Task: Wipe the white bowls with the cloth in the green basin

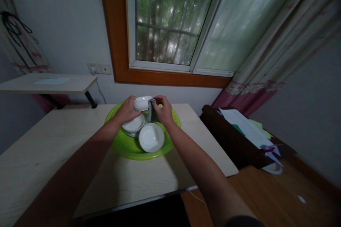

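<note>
A white bowl (pixel 141 104) is held up over the far part of a green basin (pixel 125 150), tilted on its side. My left hand (pixel 127 109) grips this bowl by its left side, fingers closed on it. A grey cloth (pixel 150 110) hangs from my right hand (pixel 163 109), which pinches it against the bowl's right rim. Below, inside the basin, sit a white bowl (pixel 151 137) nearest to me and another white bowl (pixel 134 124) to its left, resting on further dishware that is partly hidden.
The basin stands on a pale wooden table (pixel 66 142). A raised shelf (pixel 48 82) with a sheet on it is at the left. Behind are a wall socket (pixel 93 68) and a window (pixel 173 17). Papers (pixel 246 127) lie on a dark brown piece of furniture (pixel 226 145) at the right.
</note>
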{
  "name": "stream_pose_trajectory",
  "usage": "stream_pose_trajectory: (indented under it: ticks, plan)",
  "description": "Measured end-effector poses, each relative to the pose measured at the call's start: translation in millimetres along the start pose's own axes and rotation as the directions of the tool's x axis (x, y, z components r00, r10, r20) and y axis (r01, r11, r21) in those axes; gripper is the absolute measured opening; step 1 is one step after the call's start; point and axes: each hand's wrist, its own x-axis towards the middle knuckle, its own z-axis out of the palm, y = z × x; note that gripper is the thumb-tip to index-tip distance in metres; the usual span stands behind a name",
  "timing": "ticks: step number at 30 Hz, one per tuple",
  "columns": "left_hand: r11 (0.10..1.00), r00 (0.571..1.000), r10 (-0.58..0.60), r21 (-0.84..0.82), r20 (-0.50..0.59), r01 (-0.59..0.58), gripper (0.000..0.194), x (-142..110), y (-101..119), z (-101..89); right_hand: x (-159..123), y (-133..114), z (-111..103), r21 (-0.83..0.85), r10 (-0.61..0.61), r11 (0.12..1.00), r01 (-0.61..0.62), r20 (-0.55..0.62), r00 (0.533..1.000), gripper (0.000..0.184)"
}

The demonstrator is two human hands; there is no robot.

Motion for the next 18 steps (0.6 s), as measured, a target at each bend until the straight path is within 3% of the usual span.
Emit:
stream_pose_trajectory:
  ticks: [3,14,18]
  plan:
    - [0.999,0.999,0.037,0.005,0.004,-0.037,0.055,-0.3,-0.7,1.1,0.3,-2.2,-2.4,-0.094,-0.040,0.995,0.041,0.014,0.999,0.018]
    - [0.984,0.987,0.153,0.086,0.041,-0.157,0.056,0.9,-2.3,0.5,3.2,12.1,-0.6,-0.121,-0.028,0.992,0.024,-0.034,0.999,0.016]
    - [0.977,0.983,0.178,0.111,0.043,-0.182,0.058,1.4,-2.9,0.2,2.2,6.0,-3.0,-0.181,-0.088,0.979,0.089,0.014,0.996,0.013]
